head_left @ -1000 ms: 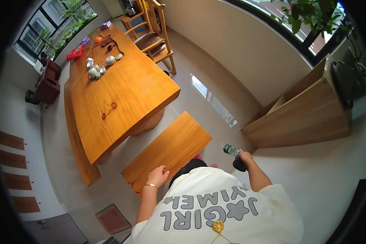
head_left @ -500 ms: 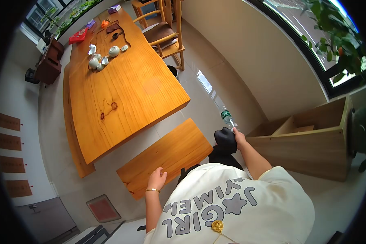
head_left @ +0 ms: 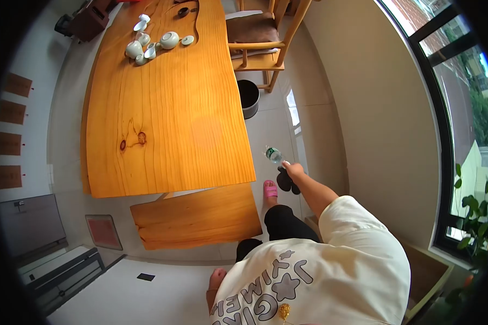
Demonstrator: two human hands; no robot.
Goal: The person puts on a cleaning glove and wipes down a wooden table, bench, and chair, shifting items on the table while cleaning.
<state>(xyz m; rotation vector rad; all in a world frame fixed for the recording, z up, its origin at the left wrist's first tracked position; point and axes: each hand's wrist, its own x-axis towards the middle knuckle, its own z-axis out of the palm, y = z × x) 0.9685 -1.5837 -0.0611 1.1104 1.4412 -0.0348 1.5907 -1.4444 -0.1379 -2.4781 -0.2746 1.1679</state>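
Note:
My right hand (head_left: 294, 170) is stretched out over the floor beside the table, closed round one end of a clear plastic bottle (head_left: 274, 155) with a green label. The bottle is tilted, its other end pointing away to the left. Just below that hand is a dark, two-part shape (head_left: 287, 180); I cannot tell what it is or whether the hand touches it. My left hand (head_left: 217, 278) hangs low beside my body, fingers curled in, with no object showing in it. My pale sweatshirt hides part of that forearm.
A wooden table (head_left: 168, 108) bears a white tea set (head_left: 169, 40). A wooden bench (head_left: 198, 216) stands at its near end. Along its right side are a black bin (head_left: 248, 99) and a wooden chair (head_left: 257, 51). An open wooden cabinet (head_left: 428, 279) is behind right, below a window.
My view has turned and moved forward along the table's right side. The right hand has carried the bottle forward, nearer the bin. My left hand has drawn back from over the bench, fingers now more curled.

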